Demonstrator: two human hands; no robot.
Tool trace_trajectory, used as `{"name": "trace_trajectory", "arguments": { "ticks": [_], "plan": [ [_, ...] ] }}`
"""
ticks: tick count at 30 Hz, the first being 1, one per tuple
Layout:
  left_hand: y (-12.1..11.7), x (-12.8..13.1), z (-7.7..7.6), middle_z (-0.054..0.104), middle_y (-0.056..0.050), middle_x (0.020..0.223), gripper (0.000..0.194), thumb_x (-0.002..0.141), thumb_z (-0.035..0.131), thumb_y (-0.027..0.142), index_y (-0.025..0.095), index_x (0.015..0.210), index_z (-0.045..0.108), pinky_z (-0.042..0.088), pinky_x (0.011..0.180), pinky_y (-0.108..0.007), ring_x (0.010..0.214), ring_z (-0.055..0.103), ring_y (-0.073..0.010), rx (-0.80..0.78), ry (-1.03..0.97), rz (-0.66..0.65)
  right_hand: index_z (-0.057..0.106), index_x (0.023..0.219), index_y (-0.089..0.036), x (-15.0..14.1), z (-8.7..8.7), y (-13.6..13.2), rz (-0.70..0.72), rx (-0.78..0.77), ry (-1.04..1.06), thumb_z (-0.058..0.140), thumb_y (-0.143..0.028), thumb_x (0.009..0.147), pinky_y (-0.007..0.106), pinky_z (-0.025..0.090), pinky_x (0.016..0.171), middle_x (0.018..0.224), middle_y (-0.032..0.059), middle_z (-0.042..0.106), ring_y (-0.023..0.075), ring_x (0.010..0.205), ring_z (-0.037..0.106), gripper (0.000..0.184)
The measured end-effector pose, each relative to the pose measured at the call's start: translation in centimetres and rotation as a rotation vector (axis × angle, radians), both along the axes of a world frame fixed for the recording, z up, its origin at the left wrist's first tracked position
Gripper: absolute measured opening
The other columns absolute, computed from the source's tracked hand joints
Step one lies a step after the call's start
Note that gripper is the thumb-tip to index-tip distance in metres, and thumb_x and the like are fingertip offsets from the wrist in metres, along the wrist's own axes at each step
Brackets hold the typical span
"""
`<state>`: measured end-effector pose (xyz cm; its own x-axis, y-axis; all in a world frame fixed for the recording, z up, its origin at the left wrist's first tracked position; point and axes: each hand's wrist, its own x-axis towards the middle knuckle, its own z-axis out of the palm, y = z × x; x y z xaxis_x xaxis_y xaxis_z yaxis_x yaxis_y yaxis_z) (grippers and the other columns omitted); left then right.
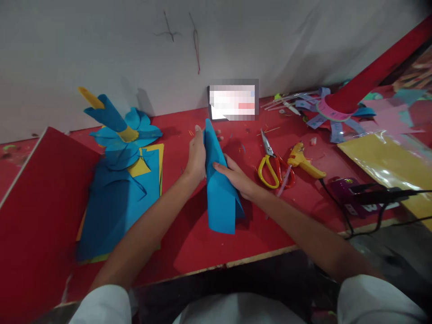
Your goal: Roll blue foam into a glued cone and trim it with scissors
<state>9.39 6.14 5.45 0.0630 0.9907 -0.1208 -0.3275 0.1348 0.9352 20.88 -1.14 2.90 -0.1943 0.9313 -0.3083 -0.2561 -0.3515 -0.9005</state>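
A folded sheet of blue paper (221,198) stands upright between my hands above the red table (189,243). My left hand (197,155) grips its far left side, thumb up, with some fingertips showing behind the sheet. On the right, my right hand (234,175) pinches the sheet near its middle, thumb lying on the near face and the other fingers behind. The fold runs lengthwise, and the lower edges hang apart. Scissors (269,168) with one yellow and one red handle lie to the right of the sheet, beside a yellow glue gun (305,162).
Left are stacked blue and yellow sheets (114,216), a blue paper flower (131,132) and a red panel (43,216). A screen (232,102) leans at the wall. Right are a purple power box (347,193) with cables, a yellow packet (388,157) and a red cone (371,85).
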Motion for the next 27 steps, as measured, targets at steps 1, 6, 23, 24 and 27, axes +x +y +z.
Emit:
{"name": "trace_trajectory", "arguments": {
  "ticks": [1, 6, 23, 24, 27],
  "plan": [
    [0.1, -0.1, -0.1, 0.079, -0.015, 0.103, 0.061, 0.103, 0.046, 0.071, 0.018, 0.094, 0.075, 0.061, 0.091, -0.038, 0.105, 0.076, -0.0279, -0.021, -0.022, -0.002, 0.059, 0.132, -0.031, 0.0, 0.0, 0.1, -0.01, -0.004, 0.003, 0.079, -0.052, 0.085, 0.038, 0.064, 0.079, 0.109, 0.0033, 0.075, 0.0229, 0.091, 0.072, 0.055],
    [1.1, -0.6, -1.6, 0.078, -0.012, 0.094, 0.054, 0.104, 0.048, 0.066, 0.02, 0.091, 0.073, 0.061, 0.091, -0.038, 0.1, 0.076, -0.0276, -0.151, -0.182, -0.006, 0.061, 0.128, -0.03, 0.2, -0.1, 0.3, -0.038, -0.001, 0.033, 0.081, -0.052, 0.083, 0.041, 0.064, 0.087, 0.112, 0.0038, 0.076, 0.0244, 0.098, 0.073, 0.054],
    [1.2, -1.2, -1.6, 0.072, -0.003, 0.083, 0.034, 0.099, 0.07, 0.053, 0.02, 0.1, 0.071, 0.059, 0.067, -0.025, 0.069, 0.069, -0.0141, -0.115, -0.291, -0.185, 0.06, 0.14, -0.031, -0.1, -0.4, 0.1, 0.037, 0.002, 0.038, 0.076, -0.049, 0.087, 0.044, 0.065, 0.09, 0.119, 0.0053, 0.077, 0.0263, 0.101, 0.074, 0.058],
    [1.0, -1.2, -1.3, 0.072, -0.003, 0.085, 0.036, 0.099, 0.068, 0.056, 0.02, 0.103, 0.071, 0.06, 0.07, -0.027, 0.071, 0.071, -0.0148, -0.12, -0.306, -0.226, 0.059, 0.142, -0.032, -0.1, -0.4, 0.0, 0.045, 0.006, 0.037, 0.076, -0.049, 0.088, 0.044, 0.065, 0.09, 0.119, 0.0051, 0.077, 0.0264, 0.101, 0.074, 0.06],
    [0.6, -1.2, -0.8, 0.066, -0.001, 0.079, 0.039, 0.101, 0.065, 0.06, 0.021, 0.106, 0.07, 0.06, 0.071, -0.026, 0.069, 0.069, -0.0141, -0.131, -0.325, -0.286, 0.056, 0.148, -0.033, -0.1, -0.3, 0.0, 0.059, 0.038, 0.022, 0.076, -0.052, 0.088, 0.043, 0.064, 0.092, 0.122, 0.0042, 0.076, 0.0267, 0.105, 0.072, 0.065]
  ]
}}
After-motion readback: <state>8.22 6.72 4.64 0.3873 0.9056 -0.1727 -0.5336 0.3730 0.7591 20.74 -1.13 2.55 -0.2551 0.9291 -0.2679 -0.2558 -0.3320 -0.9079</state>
